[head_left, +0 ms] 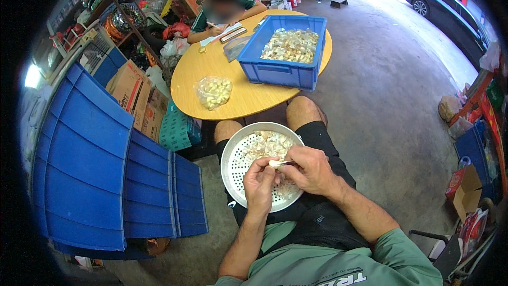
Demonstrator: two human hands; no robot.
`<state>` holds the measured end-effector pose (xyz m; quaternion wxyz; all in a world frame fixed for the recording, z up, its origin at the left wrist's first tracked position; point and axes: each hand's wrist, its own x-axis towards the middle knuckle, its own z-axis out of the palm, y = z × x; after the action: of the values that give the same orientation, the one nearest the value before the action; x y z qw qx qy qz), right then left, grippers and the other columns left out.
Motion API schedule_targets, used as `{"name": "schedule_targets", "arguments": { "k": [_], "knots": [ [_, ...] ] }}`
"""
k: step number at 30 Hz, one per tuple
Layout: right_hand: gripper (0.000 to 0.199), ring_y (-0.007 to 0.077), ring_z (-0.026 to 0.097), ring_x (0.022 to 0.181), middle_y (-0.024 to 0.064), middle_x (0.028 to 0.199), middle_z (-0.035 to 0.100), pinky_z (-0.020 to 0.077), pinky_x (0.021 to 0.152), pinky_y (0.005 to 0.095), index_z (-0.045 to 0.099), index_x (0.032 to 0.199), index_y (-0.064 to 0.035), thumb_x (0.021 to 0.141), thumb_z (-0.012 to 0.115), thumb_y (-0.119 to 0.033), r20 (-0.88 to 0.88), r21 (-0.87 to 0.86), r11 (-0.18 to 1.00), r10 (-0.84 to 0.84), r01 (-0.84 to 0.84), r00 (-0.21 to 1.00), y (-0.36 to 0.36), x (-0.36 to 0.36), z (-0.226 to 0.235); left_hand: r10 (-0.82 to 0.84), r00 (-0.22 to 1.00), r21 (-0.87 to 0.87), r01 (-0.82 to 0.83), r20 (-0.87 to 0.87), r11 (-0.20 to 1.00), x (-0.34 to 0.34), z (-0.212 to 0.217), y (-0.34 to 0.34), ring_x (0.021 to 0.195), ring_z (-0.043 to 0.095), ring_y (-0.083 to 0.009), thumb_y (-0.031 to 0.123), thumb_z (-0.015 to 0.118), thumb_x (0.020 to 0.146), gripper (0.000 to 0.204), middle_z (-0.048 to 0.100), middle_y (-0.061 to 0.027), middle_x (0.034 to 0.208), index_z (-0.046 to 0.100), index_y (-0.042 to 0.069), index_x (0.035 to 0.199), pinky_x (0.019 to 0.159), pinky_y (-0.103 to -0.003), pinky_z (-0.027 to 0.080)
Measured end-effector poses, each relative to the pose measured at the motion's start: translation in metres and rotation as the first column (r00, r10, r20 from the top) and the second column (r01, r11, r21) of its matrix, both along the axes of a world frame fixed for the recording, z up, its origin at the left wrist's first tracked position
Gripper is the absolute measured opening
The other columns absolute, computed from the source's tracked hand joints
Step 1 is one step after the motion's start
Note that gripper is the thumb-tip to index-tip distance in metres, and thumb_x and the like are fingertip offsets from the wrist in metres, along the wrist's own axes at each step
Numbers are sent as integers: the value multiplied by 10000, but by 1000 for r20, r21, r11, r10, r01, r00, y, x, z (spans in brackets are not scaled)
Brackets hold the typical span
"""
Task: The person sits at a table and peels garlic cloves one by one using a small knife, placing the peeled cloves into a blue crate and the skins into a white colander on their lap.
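Note:
On my lap rests a round, perforated metal pan (232, 172), with papery garlic skins and cloves (264, 144) inside. Above it, my left hand (257, 186) pinches a pale garlic clove (274, 163) between thumb and fingers. My right hand (311, 170) is closed around a small knife, whose thin blade (287, 162) meets the clove; its handle is hidden in the fingers. Beyond my knees, a clear plastic bag of peeled garlic cloves (214, 93) lies on the round wooden table (185, 77). A blue plastic crate (275, 74) there holds many unpeeled cloves (291, 46).
Across the table a person (225, 8) writes on paper, beside a phone-like dark object (233, 34). Large blue plastic panels (84, 159) and cardboard boxes (129, 89) stand at my left. Far right are an open carton (465, 190) and a parked dark car (444, 10).

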<state>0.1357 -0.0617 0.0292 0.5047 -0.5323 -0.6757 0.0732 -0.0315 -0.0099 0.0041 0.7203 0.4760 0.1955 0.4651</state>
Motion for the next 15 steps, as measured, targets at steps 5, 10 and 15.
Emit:
{"name": "schedule_targets", "arguments": {
  "k": [5, 10, 15],
  "knots": [
    [252, 336, 648, 703, 142, 775, 615, 510, 635, 437, 594, 850, -20, 874, 745, -220, -23, -16, 1000, 9, -9, 1000, 1, 0, 2, 15, 1000, 2, -15, 6, 1000, 2, -1, 0, 736, 554, -76, 150, 652, 1026, 242, 667, -41, 939, 648, -29, 1189, 687, -217, 475],
    [243, 336, 651, 708, 143, 767, 618, 517, 640, 434, 596, 845, -19, 875, 738, -214, 4, -23, 1000, 19, -18, 1000, 1, 2, -1, -4, 1000, -6, 4, 15, 1000, 1, -3, 0, 737, 551, -78, 119, 651, 1021, 233, 667, -46, 954, 647, -36, 1195, 684, -219, 472],
    [241, 314, 654, 680, 137, 729, 620, 516, 624, 424, 610, 831, -18, 878, 741, -215, -27, -14, 999, 50, -50, 998, 1, 3, -3, -1, 1000, 10, 1, -2, 1000, -1, -2, -1, 743, 547, -77, 101, 657, 1013, 238, 663, -47, 969, 643, -40, 1203, 683, -212, 469]
  ]
}}
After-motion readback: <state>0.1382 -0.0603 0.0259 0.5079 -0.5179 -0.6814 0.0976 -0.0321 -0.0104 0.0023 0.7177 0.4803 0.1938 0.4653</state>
